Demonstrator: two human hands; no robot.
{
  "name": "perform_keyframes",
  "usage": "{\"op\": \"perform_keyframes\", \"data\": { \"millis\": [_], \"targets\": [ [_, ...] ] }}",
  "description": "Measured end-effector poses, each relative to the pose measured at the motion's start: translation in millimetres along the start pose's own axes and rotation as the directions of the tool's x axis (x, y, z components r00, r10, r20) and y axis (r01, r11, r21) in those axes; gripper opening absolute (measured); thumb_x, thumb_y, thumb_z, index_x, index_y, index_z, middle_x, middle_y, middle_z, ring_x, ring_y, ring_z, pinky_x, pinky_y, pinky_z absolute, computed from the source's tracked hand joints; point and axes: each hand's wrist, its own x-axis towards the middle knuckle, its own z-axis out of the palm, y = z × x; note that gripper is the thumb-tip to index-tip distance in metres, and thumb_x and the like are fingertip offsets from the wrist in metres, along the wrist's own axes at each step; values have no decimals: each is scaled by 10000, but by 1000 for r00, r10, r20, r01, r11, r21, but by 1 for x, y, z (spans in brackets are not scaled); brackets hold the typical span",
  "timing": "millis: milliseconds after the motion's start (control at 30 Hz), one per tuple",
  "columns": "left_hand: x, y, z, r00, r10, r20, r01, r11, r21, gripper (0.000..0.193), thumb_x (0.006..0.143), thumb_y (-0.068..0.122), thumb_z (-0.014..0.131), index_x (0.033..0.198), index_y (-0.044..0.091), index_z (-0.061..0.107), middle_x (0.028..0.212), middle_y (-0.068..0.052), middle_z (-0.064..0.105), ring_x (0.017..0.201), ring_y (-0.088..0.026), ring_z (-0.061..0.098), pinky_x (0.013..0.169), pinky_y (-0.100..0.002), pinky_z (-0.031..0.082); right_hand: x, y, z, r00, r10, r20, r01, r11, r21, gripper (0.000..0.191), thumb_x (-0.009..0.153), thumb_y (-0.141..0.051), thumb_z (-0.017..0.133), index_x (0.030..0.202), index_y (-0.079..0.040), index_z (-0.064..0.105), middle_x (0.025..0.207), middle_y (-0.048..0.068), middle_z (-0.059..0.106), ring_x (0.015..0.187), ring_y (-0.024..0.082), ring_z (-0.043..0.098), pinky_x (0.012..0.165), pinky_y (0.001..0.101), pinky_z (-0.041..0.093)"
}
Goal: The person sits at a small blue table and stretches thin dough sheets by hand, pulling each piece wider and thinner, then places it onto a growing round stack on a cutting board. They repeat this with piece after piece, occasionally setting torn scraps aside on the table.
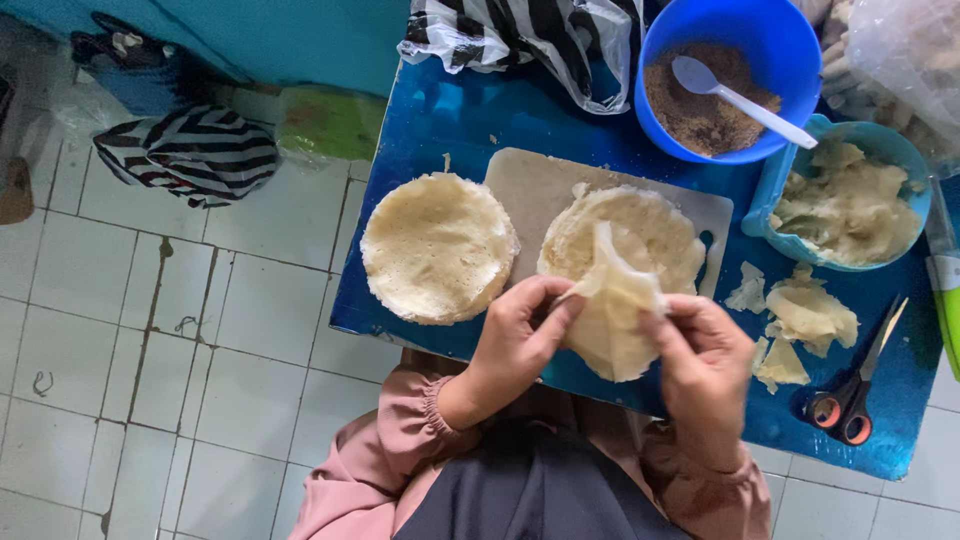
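Both hands hold one thin, pale round wrapper (pixel 612 318) over the front edge of a blue table (pixel 440 120). My left hand (pixel 515 335) pinches its left edge, and my right hand (pixel 700 355) grips its right side; the top of the sheet is folded up. Just behind it a stack of the same wrappers (pixel 640 235) lies on a beige cutting board (pixel 535 185). A second round stack (pixel 437 247) sits on the table left of the board.
At the back stands a blue bowl (pixel 770 30) of brown filling with a white spoon (pixel 740 98). A light blue dish (pixel 880 140) holds dough scraps; more scraps (pixel 800 320) lie near scissors (pixel 855 395). Striped bags (pixel 190 150) lie on the tiled floor.
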Motion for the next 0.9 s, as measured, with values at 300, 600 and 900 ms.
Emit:
{"op": "perform_keyframes", "data": {
  "millis": [300,600,900],
  "targets": [
    [-2,-22,-8,999,-47,1,44,924,-379,197,1051,151,629,1173,3,675,1007,-2,707,889,-41,655,754,-223,570,19,4,-45,985,159,-61,-89,784,615,271,994,-48,566,1249,11,636,1216,146,718,1115,250,708,1041,390,550],
    [-9,-12,-21,996,-87,-14,51,698,-714,149,1054,149,569,1136,44,634,1002,-31,689,897,-108,673,742,-298,593,-1,-23,-67,775,-574,-263,479,806,-348,335,1092,-145,624,1371,38,598,1296,164,675,1136,207,712,1028,340,610],
    [-18,52,-46,993,2,114,3,999,-49,176,1027,125,658,1164,22,700,886,-36,663,725,-74,523,612,-249,415,31,-58,-32,875,-455,164,439,602,-667,151,1046,-55,722,1149,48,681,1052,136,718,899,187,681,868,291,556]
  ]
}}
